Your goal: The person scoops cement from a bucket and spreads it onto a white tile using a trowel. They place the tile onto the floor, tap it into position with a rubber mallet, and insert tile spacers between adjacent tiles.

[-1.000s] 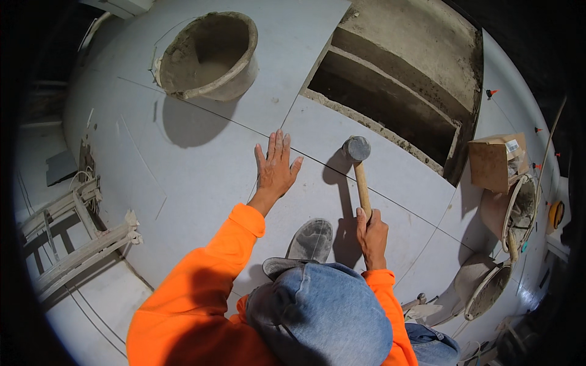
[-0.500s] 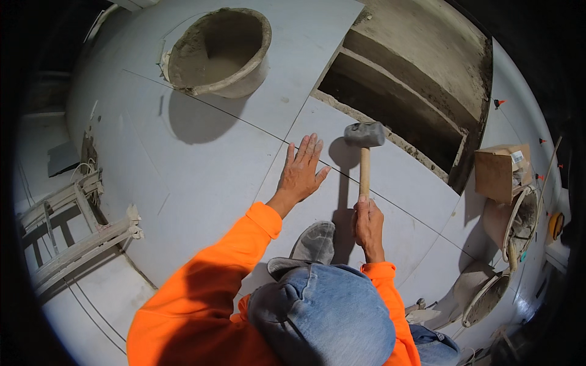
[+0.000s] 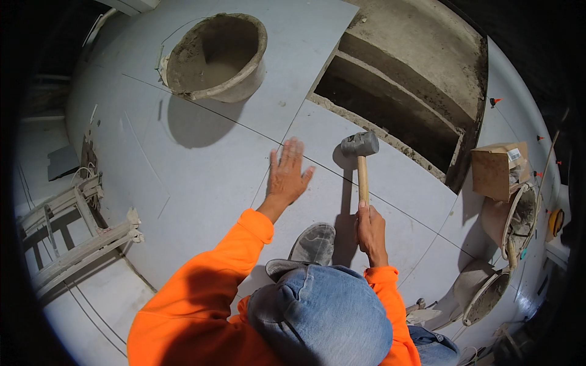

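My left hand [image 3: 289, 175] lies palm down with fingers spread over the pale grey floor tiles [image 3: 390, 177] at a seam crossing, slightly smeared by motion. My right hand [image 3: 370, 228] grips the wooden handle of a rubber mallet [image 3: 363, 180]. Its dark grey head hangs over the tile, just right of my left fingers, with its shadow beside it; whether it touches the tile I cannot tell. A dusty shoe [image 3: 312, 243] shows on the tiles between my forearms.
A mortar-smeared bucket [image 3: 256, 76] stands behind my left hand. An opening [image 3: 384, 104] in the tiling exposes a concrete channel. At the right are a cardboard box [image 3: 491, 171], buckets [image 3: 479, 283] and spacer clips [image 3: 494, 102]; at the left, a white-stained ladder frame [image 3: 73, 256].
My left hand has shifted right, then slightly back left, over the tiles. The mallet's head has turned side-on to view and, since half a second ago, moved down towards the tile.
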A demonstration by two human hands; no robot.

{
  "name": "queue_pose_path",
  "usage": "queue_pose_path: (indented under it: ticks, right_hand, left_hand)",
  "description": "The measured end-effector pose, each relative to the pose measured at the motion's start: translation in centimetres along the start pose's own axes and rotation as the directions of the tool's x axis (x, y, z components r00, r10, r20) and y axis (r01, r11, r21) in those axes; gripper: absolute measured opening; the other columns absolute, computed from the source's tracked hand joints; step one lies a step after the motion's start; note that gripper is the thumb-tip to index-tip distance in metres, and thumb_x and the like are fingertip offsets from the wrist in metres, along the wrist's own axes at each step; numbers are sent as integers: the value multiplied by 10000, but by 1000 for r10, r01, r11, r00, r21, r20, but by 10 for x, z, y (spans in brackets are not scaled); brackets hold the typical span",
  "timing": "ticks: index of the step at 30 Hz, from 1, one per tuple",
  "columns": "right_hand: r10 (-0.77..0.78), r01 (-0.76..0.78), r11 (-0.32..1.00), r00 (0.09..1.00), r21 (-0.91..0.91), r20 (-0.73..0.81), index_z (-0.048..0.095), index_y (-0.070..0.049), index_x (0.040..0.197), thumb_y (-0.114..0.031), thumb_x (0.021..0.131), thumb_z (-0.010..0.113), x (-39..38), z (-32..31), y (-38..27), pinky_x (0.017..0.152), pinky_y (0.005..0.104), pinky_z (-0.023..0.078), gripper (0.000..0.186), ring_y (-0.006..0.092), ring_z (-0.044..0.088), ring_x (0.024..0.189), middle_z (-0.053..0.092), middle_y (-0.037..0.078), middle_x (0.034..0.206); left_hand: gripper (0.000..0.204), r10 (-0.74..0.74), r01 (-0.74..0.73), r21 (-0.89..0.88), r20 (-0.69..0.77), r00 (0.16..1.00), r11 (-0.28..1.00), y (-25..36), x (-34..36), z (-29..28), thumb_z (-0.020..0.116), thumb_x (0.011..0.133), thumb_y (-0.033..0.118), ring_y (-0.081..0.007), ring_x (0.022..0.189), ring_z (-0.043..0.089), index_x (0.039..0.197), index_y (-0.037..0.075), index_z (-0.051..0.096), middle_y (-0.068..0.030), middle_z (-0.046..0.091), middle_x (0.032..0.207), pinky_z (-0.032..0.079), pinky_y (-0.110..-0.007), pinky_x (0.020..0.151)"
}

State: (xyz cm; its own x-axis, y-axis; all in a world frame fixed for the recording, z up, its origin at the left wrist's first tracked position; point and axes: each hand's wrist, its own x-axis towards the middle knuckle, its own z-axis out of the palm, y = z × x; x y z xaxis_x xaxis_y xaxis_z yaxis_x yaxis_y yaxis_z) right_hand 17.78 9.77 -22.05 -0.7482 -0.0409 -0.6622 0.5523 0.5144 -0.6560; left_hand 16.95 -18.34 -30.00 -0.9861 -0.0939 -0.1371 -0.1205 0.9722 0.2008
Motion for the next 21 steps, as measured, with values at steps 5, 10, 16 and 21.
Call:
queue_pose_path:
  ticks: [5, 10, 16, 21]
  right_hand:
    - [-29, 29, 999, 999, -19, -17, 626, 0, 872, -585, 1141, 465, -7, 0, 11, 597, 456, 494, 664, 278, 638, 585, 602, 143, 627]
    - [0, -1, 999, 999, -39, -34, 633, 2, 880, -597, 1134, 478, -10, -2, 19, 609, 461, 490, 669, 289, 644, 616, 612, 157, 650]
    - [-59, 51, 993, 995, -103, -76, 641, 17, 895, -592, 1130, 493, -17, -4, 18, 654, 508, 501, 669, 354, 660, 660, 635, 225, 686]
    - [-160, 134, 968, 981, -212, -114, 616, 16, 903, -536, 1129, 542, -21, -3, 6, 623, 535, 500, 601, 468, 683, 678, 669, 282, 732]
  left_hand:
    - [798, -93, 94, 30, -31, 995, 995, -18, -8, -4, 420, 1139, 543, -370, 1683, 184, 1711, 2, 288, -215, 213, 1811, 117, -667, 1320]
    - [804, -79, 80, 44, -16, 997, 996, -14, -17, -9, 416, 1139, 546, -388, 1676, 199, 1707, -9, 288, -231, 222, 1804, 111, -674, 1316]
    - [780, -33, 33, 13, 18, 999, 999, -7, -18, -16, 484, 1129, 480, -410, 1680, 168, 1705, -11, 293, -244, 204, 1805, 73, -671, 1318]
    - [781, 123, -125, -69, -42, 992, 990, 10, -11, -6, 530, 1108, 458, -400, 1684, 166, 1703, 3, 310, -238, 216, 1804, 85, -658, 1324]
